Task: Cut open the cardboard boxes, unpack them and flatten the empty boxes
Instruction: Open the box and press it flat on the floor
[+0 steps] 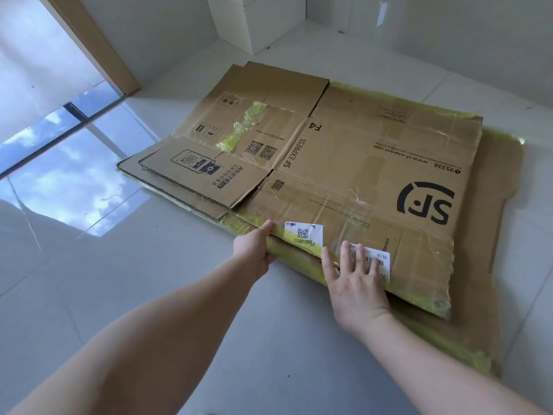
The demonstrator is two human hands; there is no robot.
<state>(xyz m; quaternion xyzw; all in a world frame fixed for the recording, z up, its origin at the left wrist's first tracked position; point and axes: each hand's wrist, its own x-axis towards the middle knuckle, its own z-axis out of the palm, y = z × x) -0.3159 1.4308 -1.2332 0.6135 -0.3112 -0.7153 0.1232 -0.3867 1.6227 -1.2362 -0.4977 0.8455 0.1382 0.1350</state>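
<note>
A pile of flattened cardboard boxes lies on the tiled floor. The top one, a large brown box (374, 181), bears black "SF EXPRESS" print, clear tape and yellow-green tape along its edges. A smaller flattened box (209, 175) lies over its left part. Another flat sheet (490, 235) sticks out underneath at the right. My left hand (254, 253) grips the near edge of the top box, thumb on top and fingers under it. My right hand (353, 280) presses flat on a white shipping label (380, 260) at the near edge, fingers straight and spread. A second white label (305, 233) sits between my hands.
A crumpled wad of yellow-green tape (242, 127) lies on the smaller box. A white cabinet (257, 19) stands at the back by the wall. At the left is a wooden door frame (98, 46), with glossy tiles (74, 175) reflecting a window.
</note>
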